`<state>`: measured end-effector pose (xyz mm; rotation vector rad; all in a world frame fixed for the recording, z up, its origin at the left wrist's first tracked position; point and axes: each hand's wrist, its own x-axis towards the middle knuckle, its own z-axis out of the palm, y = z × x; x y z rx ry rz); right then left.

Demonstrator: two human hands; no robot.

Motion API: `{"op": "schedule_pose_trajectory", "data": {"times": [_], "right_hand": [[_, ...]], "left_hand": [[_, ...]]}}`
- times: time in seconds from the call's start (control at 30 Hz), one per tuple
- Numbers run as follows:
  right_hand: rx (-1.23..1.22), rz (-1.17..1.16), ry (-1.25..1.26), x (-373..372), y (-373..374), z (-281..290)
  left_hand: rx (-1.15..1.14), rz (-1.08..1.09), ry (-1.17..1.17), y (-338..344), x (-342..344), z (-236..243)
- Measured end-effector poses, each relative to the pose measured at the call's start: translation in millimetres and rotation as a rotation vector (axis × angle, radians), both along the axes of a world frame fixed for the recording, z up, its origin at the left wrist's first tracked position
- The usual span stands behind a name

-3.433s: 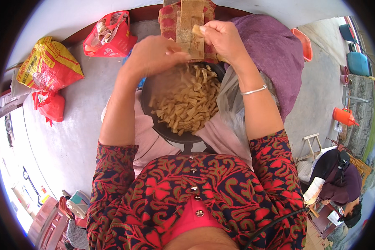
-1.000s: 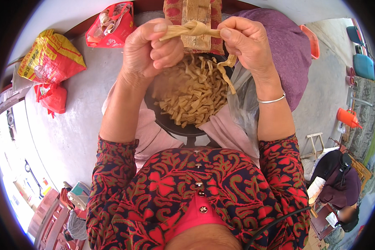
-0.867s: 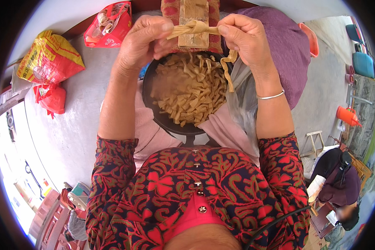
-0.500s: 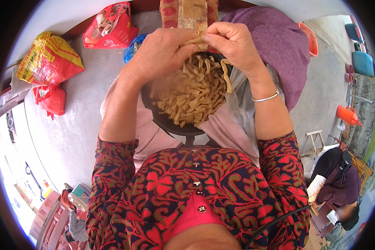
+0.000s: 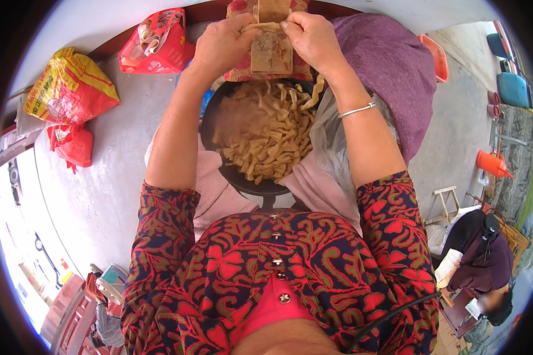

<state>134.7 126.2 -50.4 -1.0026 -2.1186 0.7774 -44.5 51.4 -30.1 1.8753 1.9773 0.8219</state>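
Observation:
My left hand [image 5: 224, 42] and my right hand [image 5: 315, 40] are both closed, pinching the two ends of a pale brown strip [image 5: 265, 26]. The strip is stretched crosswise over a worn wooden block [image 5: 271, 56]. Another longer strip [image 5: 315, 93] hangs down below my right hand beside a dark round basin [image 5: 210, 139]. Many short, pale brown cut pieces [image 5: 263, 155] fill the basin, which sits between my knees. I cannot tell what food the strips are. A silver bangle is on my right wrist.
The block rests on a red patterned cushion [image 5: 236, 71]. A purple cloth [image 5: 385, 71] and a clear plastic bag [image 5: 331, 133] lie on the right. Red bags [image 5: 160, 50] and a yellow-red sack [image 5: 71, 83] stand on the left. Another person [image 5: 485, 266] sits at far right.
Both hands have moved away from me, from above the basin's far rim to over the wooden block, keeping the strip between them. More of the block and basin now shows.

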Motion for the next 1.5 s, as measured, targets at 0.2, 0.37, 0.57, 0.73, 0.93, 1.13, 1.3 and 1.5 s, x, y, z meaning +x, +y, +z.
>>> {"op": "schedule_pose_trajectory", "data": {"times": [0.2, 0.37, 0.57, 0.73, 0.93, 1.13, 1.3, 1.5], "right_hand": [[-0.423, 0.165, 0.096, 14.2, -5.1, 7.9], [-1.350, 0.452, 0.619, 7.3, -41.0, 30.8], [-1.299, 0.531, 0.549, 6.1, -54.8, 41.7], [-1.278, 0.585, 0.461, 3.3, -60.4, 44.1], [-1.361, 0.635, 0.837, 4.2, -64.5, 47.1], [-0.098, 0.237, 0.399, -0.5, -68.8, 29.5], [-0.380, 0.276, 0.499, -2.0, -64.3, 24.8], [-1.481, 0.571, 0.672, 16.1, -49.0, 45.4]], "left_hand": [[-0.263, -0.093, 0.169, -40.4, 15.4, 35.2], [-0.119, 0.055, -0.390, -49.0, 57.6, 34.7], [0.131, 0.236, -1.369, -38.6, 49.0, 38.7], [0.356, -0.152, -1.739, -35.6, -19.1, 41.4], [0.821, -0.123, -0.462, -35.7, 26.5, 31.1], [0.380, -0.069, -0.517, -48.3, 65.9, 29.1], [-0.166, 0.064, -0.819, -45.0, 50.0, 43.7], [0.337, -0.031, -0.331, -46.8, 49.4, 37.6]]}}
